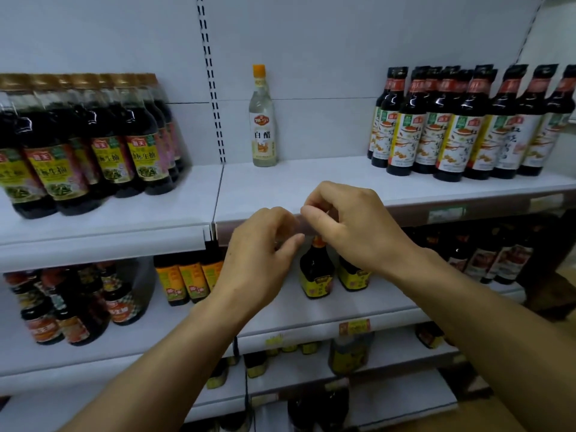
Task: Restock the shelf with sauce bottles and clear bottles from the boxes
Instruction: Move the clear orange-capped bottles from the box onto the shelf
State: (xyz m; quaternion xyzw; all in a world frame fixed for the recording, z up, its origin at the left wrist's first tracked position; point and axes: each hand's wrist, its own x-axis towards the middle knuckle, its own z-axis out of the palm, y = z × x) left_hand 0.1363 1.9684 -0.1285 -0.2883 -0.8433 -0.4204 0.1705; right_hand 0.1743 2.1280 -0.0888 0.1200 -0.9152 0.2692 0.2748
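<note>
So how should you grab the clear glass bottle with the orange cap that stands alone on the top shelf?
Probably wrap your fingers round the clear glass bottle with the orange cap at its wide labelled body, below the narrow neck. Come straight from the front: it stands upright near the white back panel, with bare white shelf before it and on both sides, so nothing blocks a hand.

White store shelving, several tiers, bottles standing upright on each.

Top shelf (311, 185): dark sauce bottles (93, 145) clustered at upper left; one clear bottle (263, 120) alone at centre, near the back panel; dark red-capped bottles (467, 126) grouped at upper right. Lower shelf (311, 310): small dark yellow-labelled bottles (316, 272) mid-frame, red-labelled bottles (62, 307) at left. Lowest tiers blurred.
</note>
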